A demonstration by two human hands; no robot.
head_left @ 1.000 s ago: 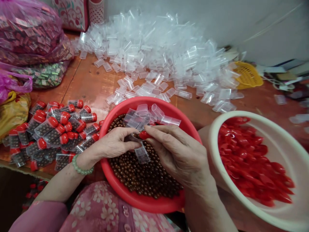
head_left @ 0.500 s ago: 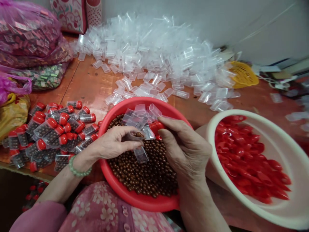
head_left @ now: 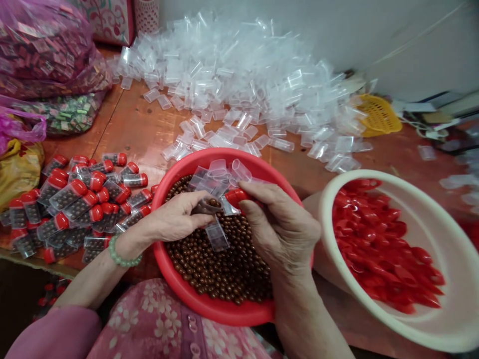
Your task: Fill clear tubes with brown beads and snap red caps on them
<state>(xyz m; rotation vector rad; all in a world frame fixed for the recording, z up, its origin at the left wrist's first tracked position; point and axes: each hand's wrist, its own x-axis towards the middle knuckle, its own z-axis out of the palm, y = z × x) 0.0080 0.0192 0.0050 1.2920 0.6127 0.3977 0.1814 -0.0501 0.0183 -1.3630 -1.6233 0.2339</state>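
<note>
We curl our left hand (head_left: 175, 217) around a clear tube (head_left: 202, 206), with the thumb on one side and the fingers on the other. The hand is only open as wide as the tube. Brown beads sit in the tube's mouth, which points to 3 o'clock. We pinch a red cap (head_left: 235, 196) between the thumb and fingertips of our right hand (head_left: 284, 219). That pinch is tight, with the cap poking out toward 9 o'clock. The cap is just beside the tube's mouth, and we cannot tell if they touch.

Both hands are over a red bowl (head_left: 224, 313) full of brown beads (head_left: 224, 269). Another clear tube (head_left: 217, 236) shows just under our left hand, and we cannot tell if our fingers hold it too. More clear tubes (head_left: 219, 172) lie in the bowl at 12 o'clock.

With the red bowl as the middle of our clock, a big heap of clear tubes (head_left: 232, 80) is at 12 o'clock. A yellow basket (head_left: 379, 115) is at 2 o'clock. A cream bowl (head_left: 464, 299) with lots of red caps (head_left: 381, 249) is at 3 o'clock. A pile of filled, capped tubes (head_left: 80, 202) is at 9 o'clock. Purple bags (head_left: 48, 55) sit at 10 o'clock. We wear a green bracelet (head_left: 123, 255) on our left wrist.
</note>
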